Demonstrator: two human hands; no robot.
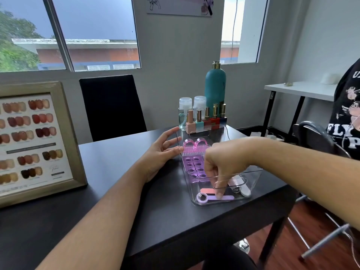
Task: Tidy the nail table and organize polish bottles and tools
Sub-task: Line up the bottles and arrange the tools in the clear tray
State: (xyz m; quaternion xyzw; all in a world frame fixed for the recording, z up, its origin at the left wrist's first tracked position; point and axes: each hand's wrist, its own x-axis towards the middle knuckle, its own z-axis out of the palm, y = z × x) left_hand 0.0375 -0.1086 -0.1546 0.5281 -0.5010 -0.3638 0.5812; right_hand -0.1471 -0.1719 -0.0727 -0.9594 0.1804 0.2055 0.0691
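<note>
A clear plastic tray (pixel 253 178) lies on the black table (pixel 116 172). Inside it are a pink nail brush (pixel 192 148), purple toe separators (pixel 193 166), a pink nail file (pixel 207 190), a purple nail file (pixel 227 197) and a lilac ring-shaped piece (pixel 202 197). My right hand (pixel 224 162) reaches down into the tray, fingertips curled onto the purple file. My left hand (pixel 163 152) rests with straight fingers against the tray's left wall. Several polish bottles (pixel 206 119) stand in a row behind the tray.
A tall teal bottle (pixel 215 86) and two clear pump bottles (pixel 191 108) stand behind the polishes. A framed nail colour chart (pixel 35 141) leans at the left. A black chair (pixel 111 106) faces me. Another person (pixel 346 114) sits at the right, near a white side table (pixel 300 90).
</note>
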